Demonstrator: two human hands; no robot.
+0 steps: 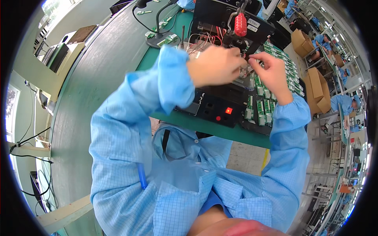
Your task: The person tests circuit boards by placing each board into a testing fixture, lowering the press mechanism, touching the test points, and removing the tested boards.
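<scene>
My left hand (214, 65) is closed over the bed of a black test fixture (220, 106), its fingers curled around something small that I cannot make out. My right hand (271, 72) meets it fingertip to fingertip, pinching a small part at the same spot. Just above both hands hangs the fixture's red lever handle (240, 24). Rows of small green circuit boards (264, 106) lie to the right of the fixture, under my right wrist. Both arms wear light blue checked sleeves.
The fixture stands on a green bench mat (169, 47) with a lit red button (228, 111) on its front panel. A black gooseneck stand (157, 23) rises at the back left. Cardboard boxes (319, 88) and other workers in blue sit to the right.
</scene>
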